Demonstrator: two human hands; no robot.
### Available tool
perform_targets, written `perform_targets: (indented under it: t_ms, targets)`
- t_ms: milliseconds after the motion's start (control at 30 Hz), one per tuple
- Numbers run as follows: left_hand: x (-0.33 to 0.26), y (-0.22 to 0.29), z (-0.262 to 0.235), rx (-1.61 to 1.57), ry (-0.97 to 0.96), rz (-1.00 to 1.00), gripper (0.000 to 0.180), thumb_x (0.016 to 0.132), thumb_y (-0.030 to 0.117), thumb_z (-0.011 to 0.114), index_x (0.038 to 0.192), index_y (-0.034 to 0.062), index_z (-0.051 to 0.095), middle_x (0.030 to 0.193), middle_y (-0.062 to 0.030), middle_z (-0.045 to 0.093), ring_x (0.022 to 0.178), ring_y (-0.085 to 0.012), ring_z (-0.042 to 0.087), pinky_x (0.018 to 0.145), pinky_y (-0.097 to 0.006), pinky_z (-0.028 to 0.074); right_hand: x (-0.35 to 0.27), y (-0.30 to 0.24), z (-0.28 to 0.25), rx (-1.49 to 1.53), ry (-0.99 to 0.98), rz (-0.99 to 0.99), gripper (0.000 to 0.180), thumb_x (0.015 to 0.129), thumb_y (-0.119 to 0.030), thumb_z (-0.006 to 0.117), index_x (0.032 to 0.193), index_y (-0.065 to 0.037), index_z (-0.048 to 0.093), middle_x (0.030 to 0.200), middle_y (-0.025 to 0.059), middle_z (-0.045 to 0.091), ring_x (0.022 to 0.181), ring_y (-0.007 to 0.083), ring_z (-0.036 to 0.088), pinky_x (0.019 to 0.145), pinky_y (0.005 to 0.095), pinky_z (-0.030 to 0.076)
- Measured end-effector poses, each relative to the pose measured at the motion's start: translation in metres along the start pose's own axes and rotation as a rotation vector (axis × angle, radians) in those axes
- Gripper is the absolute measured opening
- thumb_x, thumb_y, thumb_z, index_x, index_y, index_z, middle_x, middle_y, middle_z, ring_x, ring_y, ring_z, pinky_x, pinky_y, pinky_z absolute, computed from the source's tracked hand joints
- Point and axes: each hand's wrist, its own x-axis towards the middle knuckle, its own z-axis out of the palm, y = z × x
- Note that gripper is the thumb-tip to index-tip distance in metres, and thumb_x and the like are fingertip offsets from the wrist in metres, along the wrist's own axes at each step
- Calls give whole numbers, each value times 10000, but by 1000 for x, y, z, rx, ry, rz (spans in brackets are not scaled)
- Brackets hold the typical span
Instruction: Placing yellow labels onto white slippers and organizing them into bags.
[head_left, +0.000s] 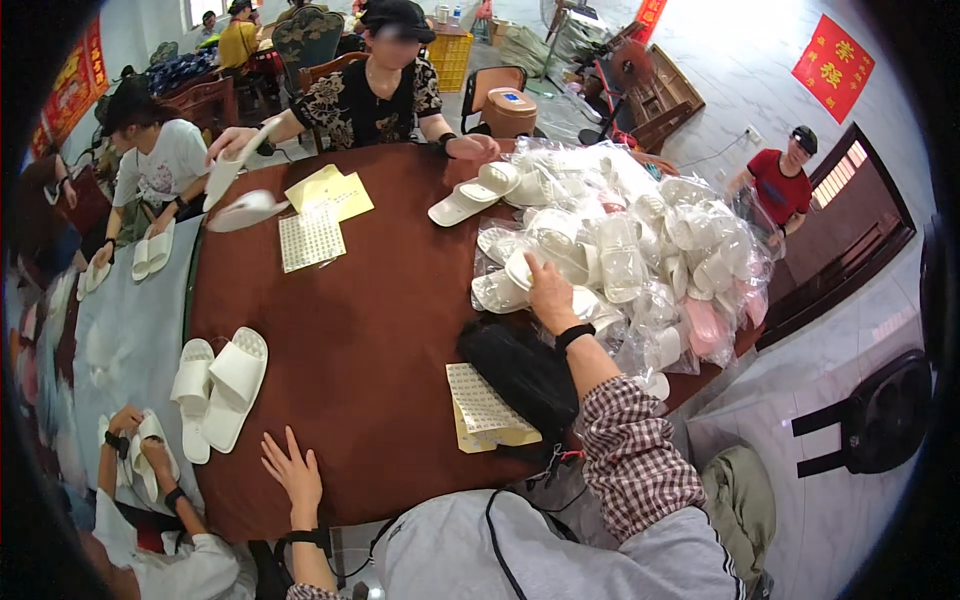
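Note:
My left hand (292, 478) rests over the brown tabletop near its front edge, fingers spread, holding nothing. Left of it lies a pair of white slippers (238, 388), side by side. Farther out, my right hand (550, 295) reaches to the near left side of a pile of bagged white slippers (620, 245). Its fingers close on the edge of a white slipper (518, 271); the thumb is hidden. Below my right forearm sit a black cloth pouch (520, 375) and a sheet of small stickers (482, 400) over yellow backing.
Across the brown table (370, 290), a person (380, 100) handles white slippers (245, 205), blurred by motion. Another sticker sheet (312, 238) and yellow papers (345, 195) lie before them. People work at a grey-blue table (130, 330) on the left. A person in red (780, 185) stands beyond the pile.

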Motion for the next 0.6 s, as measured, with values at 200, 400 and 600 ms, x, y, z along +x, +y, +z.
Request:
perform_targets:
  t_ms: [200,400,600]
  targets:
    - [0,8,-6,23,-89,-30,672,1007,215,498,1590,135,173,1630,-249,-23,1503,-444,0,1183,-615,29,-1,-4,-28,329,177,-128,233,814,-68,603,1046,-58,602,1014,177,631,921,408,636,786,494,509]
    - [1,24,-4,-28,-43,-21,726,904,202,619,1541,84,292,1608,-287,67,1481,-485,75,1157,-649,109,-28,-45,-49,515,199,-229,252,804,-44,594,1056,-54,606,994,192,634,903,420,627,791,487,499]
    - [31,125,-20,-478,65,498,440,860,112,634,1288,30,576,1401,-241,462,1318,-448,401,1097,-546,333,-51,-99,-79,624,62,-423,289,790,-21,614,1075,-62,599,978,194,625,887,420,624,757,463,509]
